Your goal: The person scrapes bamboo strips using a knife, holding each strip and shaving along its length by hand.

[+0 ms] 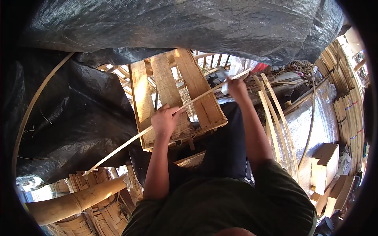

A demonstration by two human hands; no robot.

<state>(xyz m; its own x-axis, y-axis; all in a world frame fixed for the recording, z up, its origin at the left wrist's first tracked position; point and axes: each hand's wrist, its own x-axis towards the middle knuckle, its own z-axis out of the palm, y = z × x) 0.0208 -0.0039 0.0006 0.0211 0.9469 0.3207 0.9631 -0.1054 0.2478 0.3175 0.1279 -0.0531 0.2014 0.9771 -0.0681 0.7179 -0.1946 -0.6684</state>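
"Nearest the head camera, what shows?"

"One dark green shirt [220, 204], at six o'clock, with two bare forearms reaching up from it."

"And the hands?"

"Left hand [164, 121], just left of centre, is closed around one long pale strip [126, 147]. Right hand [237, 89], towards one o'clock, is closed too, at the strip's upper end; a grey, blade-like piece [222, 73] shows beside it, though I can't tell whether that hand grips it."

"Where does the strip run?"

"From eight o'clock up to one, slanting over one wooden crate [161, 74] with three broad slats and two gaps between them. Its lower end passes well beyond the crate's left edge, above one bamboo pole [78, 200] at seven."

"Anything close on the right?"

"Three upright pale strips [280, 118] at three o'clock, apart from the right forearm. Cardboard boxes [325, 167], at least two, sit at four."

"Any room?"

"Between the hands the strip is uncovered. Black sheeting [189, 27] hangs across twelve, beyond the crate's far edge."
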